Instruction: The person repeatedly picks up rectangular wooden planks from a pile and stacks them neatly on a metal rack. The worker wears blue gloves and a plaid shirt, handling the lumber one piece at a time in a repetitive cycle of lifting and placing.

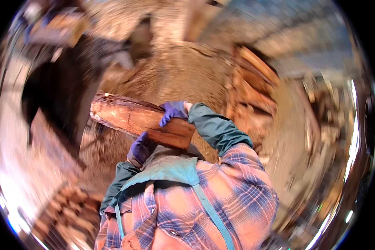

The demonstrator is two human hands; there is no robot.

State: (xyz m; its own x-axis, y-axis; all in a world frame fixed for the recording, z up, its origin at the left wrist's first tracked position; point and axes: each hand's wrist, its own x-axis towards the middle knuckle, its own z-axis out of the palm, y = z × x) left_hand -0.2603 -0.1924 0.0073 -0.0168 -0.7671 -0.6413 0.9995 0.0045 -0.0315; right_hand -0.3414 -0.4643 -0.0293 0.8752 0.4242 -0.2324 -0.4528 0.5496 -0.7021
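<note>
I see log (137, 118) carried at chest height above sawdust floor (175, 75). Right hand (173, 111) curled over top edge, left hand (141, 148) cupped beneath. Frame blurred. Risk: far end overhangs, heavy; gloved grip may slip, log drops on feet.

The floor (183, 75) is covered with brown sawdust and wood chips. At the right stands a stack of reddish planks (254, 83), blurred. At the left there is a dark machine (66, 91) (its shape is not clear). Cut wood pieces (66, 212) lie at the lower left. Strong light shines along both edges of the view.
</note>
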